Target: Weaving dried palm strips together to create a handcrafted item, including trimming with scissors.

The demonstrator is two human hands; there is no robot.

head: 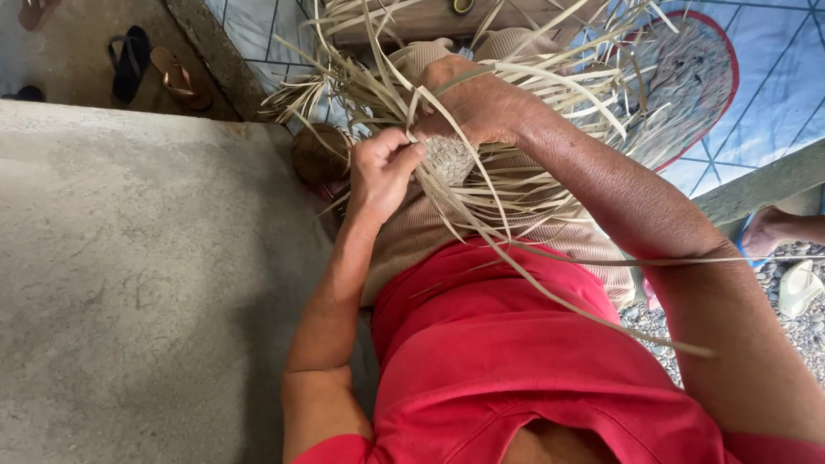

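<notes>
My left hand (384,169) pinches pale dried leaf strips at the left edge of a small woven patch (449,160). Over the top of that patch lies my right hand (475,101), its fingers closed on the weaving and on strips. Many loose strips (550,103) fan out from the patch in all directions, some trailing down over my red shirt (498,344). The work rests over my lap, on beige ribbed cloth (430,232).
A grey concrete slab (146,275) fills the left side. Sandals (155,73) lie on the ground at top left. A blue patterned mat (756,86) spreads at top right. Another person's foot (773,230) and gravel (799,318) show at the right edge.
</notes>
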